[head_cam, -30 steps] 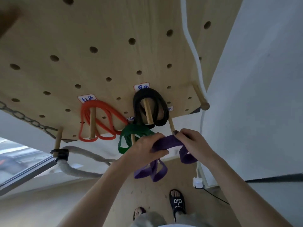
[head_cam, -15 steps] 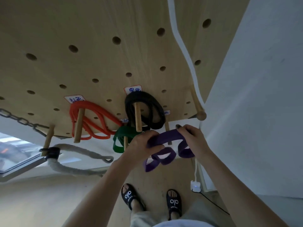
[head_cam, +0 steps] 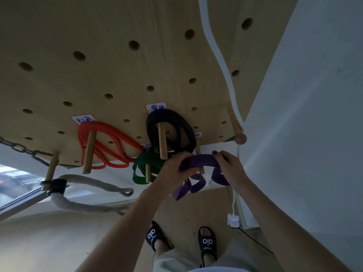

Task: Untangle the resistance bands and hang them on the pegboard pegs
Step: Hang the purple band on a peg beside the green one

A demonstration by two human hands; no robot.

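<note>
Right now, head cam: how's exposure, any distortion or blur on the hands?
Head view: pegboard is underexposed and dim; the window at lower left is blown out. Wide-angle distortion bends the board's edge. Left hand and right hand, both gripping the purple band, read sharp enough.

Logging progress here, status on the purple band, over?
Left hand and right hand both grip purple band. Stretched at its peg, not hung. Nothing blocking.
</note>
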